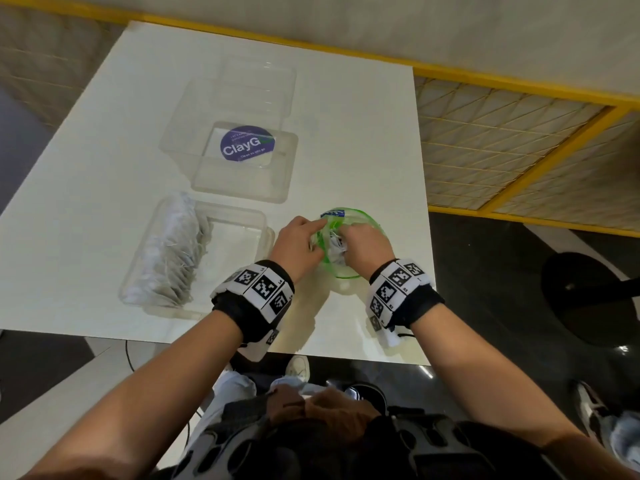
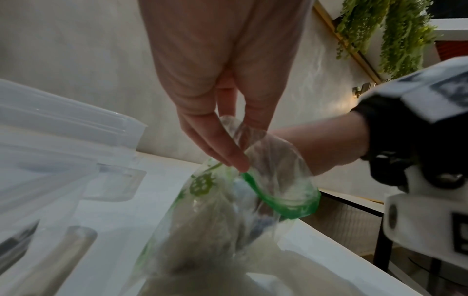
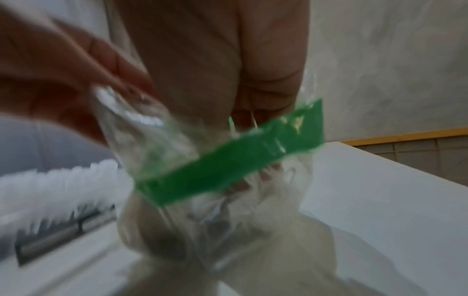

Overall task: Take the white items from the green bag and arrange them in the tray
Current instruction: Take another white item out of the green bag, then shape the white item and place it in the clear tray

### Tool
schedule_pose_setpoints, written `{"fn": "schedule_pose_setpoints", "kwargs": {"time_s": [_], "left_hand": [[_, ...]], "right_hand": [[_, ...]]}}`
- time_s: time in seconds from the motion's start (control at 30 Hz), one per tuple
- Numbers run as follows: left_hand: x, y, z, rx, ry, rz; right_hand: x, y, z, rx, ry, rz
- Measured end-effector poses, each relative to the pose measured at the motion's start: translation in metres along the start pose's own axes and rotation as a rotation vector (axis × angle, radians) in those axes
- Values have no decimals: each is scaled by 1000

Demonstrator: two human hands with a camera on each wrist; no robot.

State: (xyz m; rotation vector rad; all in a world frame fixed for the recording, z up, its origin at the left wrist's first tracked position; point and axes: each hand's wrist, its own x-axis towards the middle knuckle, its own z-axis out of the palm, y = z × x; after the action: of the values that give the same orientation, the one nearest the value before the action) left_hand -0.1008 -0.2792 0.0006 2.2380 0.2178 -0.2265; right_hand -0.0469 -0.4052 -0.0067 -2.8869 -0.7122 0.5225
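The green-rimmed clear bag point(image 1: 363, 220) stands on the white table point(image 1: 346, 116) between my hands. My left hand point(image 1: 301, 244) pinches the bag's rim point(image 2: 291, 208) between thumb and fingers point(image 2: 235, 160) and holds the mouth apart. My right hand point(image 1: 360, 244) reaches down into the mouth. Its fingers point(image 3: 266, 176) show blurred through the film behind the green band point(image 3: 228, 160), next to crumpled white items point(image 1: 337, 245). Whether they grip one I cannot tell. To the left, the clear tray point(image 1: 242, 233) holds a row of white items point(image 1: 173, 251) along its left side.
A clear lidded container with a purple ClayGo sticker point(image 1: 247, 143) sits behind the tray. The table's near edge point(image 1: 311, 355) runs just under my wrists. A black stool base point(image 1: 588, 299) stands on the floor to the right.
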Motion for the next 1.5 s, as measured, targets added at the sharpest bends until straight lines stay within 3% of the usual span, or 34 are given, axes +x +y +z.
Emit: {"fn": "schedule_pose_setpoints", "kwargs": {"time_s": [0.4,0.63,0.73,0.83,1.1,1.23,1.3,1.4,1.5], "left_hand": [[6,-7,-18,-64,-23,-33],[12,-9,-23,-84,-20,-18],[15,-9,-25,-77,-13,-10],[16,-9,-26,-56,3,32],[17,-17,-13,9,-28,57],[12,-14,-11,10,-90,89],[10,-13,-17,-83,-10,84],[8,-10,-38,-408,155,-20],[3,2,-66,-833,169,-152]], "right_hand": [[-22,14,-23,702,119,127],[-25,3,-21,518,337,4],[-24,0,-20,484,377,26],[-24,-1,-26,716,413,81],[-29,2,-45,1337,310,163],[-32,3,-53,1429,308,151],[-35,4,-56,1461,316,160],[-38,5,-61,1501,308,143],[-41,3,-65,1502,256,104]]}}
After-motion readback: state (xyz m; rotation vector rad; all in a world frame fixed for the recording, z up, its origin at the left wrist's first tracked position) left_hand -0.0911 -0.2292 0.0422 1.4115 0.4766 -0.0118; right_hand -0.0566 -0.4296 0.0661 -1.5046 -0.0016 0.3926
